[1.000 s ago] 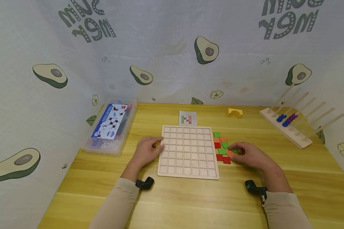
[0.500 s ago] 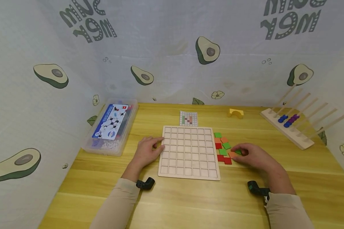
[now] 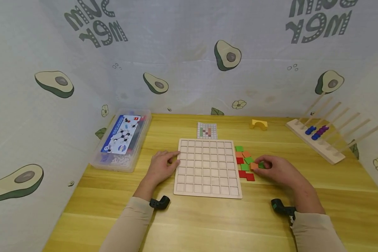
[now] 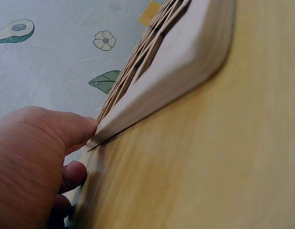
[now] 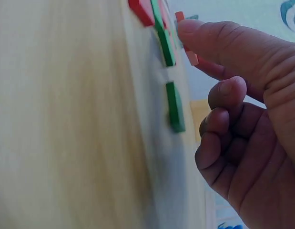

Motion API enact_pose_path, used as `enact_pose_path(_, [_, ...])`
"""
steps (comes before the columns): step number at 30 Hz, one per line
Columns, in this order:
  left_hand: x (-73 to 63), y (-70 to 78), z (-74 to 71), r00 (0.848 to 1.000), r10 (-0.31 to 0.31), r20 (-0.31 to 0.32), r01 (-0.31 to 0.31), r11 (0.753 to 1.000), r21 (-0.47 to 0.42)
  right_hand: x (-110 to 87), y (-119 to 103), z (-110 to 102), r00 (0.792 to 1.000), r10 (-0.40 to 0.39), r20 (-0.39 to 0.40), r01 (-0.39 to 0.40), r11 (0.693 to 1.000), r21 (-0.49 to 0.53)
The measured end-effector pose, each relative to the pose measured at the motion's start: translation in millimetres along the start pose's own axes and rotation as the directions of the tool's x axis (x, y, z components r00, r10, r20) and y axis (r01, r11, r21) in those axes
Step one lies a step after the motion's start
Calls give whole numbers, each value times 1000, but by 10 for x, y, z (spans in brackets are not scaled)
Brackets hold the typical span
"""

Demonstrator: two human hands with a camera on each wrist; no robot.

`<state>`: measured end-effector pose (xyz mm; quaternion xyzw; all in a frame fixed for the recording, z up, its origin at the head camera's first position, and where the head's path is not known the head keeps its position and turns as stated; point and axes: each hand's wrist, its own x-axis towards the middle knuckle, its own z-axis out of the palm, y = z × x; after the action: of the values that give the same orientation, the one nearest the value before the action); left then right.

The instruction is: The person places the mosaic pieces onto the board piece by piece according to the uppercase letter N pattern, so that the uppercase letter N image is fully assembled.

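Note:
A wooden grid board [image 3: 207,168] of square recesses lies flat in the head view, with no tiles in it. My left hand [image 3: 161,166] rests at its left edge, index finger and thumb touching the rim. Between thumb and index finger, my right hand [image 3: 278,170] pinches an orange square tile [image 3: 253,166]; the right wrist view shows this orange tile [image 5: 193,57] raised off the table. Under that hand lies a green tile [image 5: 175,109], partly hidden from the head camera. Several red, green and orange tiles [image 3: 250,177] lie loosely along the board's right side.
A printed pattern card [image 3: 207,131] lies behind the board. At the left stands a clear plastic box [image 3: 121,140] with a molecule label. A yellow arch block [image 3: 258,124] sits at the back, and a peg rack [image 3: 315,141] with blue and purple beads stands at the right.
My right hand has taken the orange tile between thumb and index finger and raised it slightly from among the other tiles. The left hand stays at the board's edge.

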<state>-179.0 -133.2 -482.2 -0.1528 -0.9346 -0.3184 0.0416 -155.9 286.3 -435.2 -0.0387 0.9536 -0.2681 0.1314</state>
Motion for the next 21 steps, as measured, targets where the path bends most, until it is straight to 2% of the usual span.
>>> enact_pose_path(9, [7, -22, 2, 1000, -6, 1, 6, 1000, 8, 79, -305, 65, 993, -114, -38, 114, 994, -2])
enact_pose_path(14, [7, -39, 12, 1000, -3, -5, 4, 1000, 15, 175, -478, 139, 990, -142, -27, 142, 990, -3])
enact_pose_path(21, [7, -33, 12, 1000, 13, -15, -13, 1000, 16, 300, -670, 226, 990, -137, 21, 137, 990, 17])
